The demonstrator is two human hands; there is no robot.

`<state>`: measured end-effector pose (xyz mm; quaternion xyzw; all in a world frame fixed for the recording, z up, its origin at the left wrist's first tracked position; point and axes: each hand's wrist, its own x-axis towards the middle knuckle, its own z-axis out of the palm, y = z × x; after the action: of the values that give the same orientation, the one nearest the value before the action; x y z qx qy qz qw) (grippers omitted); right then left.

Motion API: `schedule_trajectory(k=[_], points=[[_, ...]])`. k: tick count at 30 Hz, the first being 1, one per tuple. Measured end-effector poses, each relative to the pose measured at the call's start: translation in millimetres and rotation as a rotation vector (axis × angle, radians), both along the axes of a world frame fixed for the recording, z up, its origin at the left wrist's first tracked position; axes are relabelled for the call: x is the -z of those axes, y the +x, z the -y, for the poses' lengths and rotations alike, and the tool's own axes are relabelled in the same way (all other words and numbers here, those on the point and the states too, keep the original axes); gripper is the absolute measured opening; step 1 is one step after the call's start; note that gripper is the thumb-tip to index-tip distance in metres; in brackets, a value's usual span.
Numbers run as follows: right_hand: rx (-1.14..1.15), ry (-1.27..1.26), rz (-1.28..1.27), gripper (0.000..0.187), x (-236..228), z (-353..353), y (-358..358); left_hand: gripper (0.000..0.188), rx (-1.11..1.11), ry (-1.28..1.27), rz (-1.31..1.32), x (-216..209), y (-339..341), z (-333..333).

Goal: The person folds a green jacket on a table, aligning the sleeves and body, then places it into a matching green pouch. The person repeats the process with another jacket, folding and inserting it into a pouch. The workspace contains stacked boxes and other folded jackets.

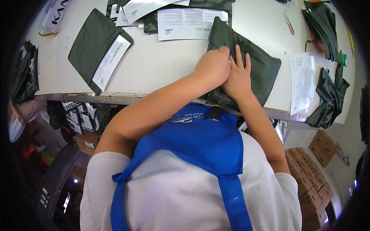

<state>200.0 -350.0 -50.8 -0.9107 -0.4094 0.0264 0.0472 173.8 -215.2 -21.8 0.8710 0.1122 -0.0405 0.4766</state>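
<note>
**Green fabric bundle under both hands**

Dark green fabric bundle point(246, 73) is lying at about one o'clock on the white worktable point(162, 61), its lower edge hanging over the table's near rim. I am pressing my right hand point(238, 79) flat on it, fingers spread and pointing toward twelve o'clock, while my left hand point(212, 66) is curling into a loose fist right against it, knuckles up, seemingly pinching a fold; I cannot tell exactly what the fingertips are gripping, since they are tucked under. The cloth is looking soft, thin and slightly glossy, so I am judging it light, limp and a bit slippery, best taken by a folded edge or corner rather than from the middle.

At ten o'clock a flat green pouch point(90, 44) is lying with a printed leaflet point(111, 61) on it. More printed sheets point(189, 23) are sitting at twelve o'clock, a paper stack point(302, 82) at three o'clock beside crumpled green cloth point(329, 96). My blue apron point(204, 142) is hiding the table's near edge and whatever is below the bundle. Cardboard boxes point(308, 181) are blurring at five o'clock.
</note>
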Motion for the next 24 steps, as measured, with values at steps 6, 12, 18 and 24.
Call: schedule_trajectory(k=[6,12,18,24], points=[[0.045,0.318,-0.202,0.05,17,15,14,0.014,0.057,0.047,-0.026,15,18,17],[0.175,0.914,-0.788,0.062,-16,31,21,0.015,0.137,0.163,-0.045,15,14,12],[-0.212,0.503,-0.231,0.02,-38,36,-50,0.019,0.174,0.285,-0.059,24,17,21],[-0.286,0.484,-0.153,0.012,-22,25,-67,0.018,0.166,0.284,-0.048,26,18,19]])
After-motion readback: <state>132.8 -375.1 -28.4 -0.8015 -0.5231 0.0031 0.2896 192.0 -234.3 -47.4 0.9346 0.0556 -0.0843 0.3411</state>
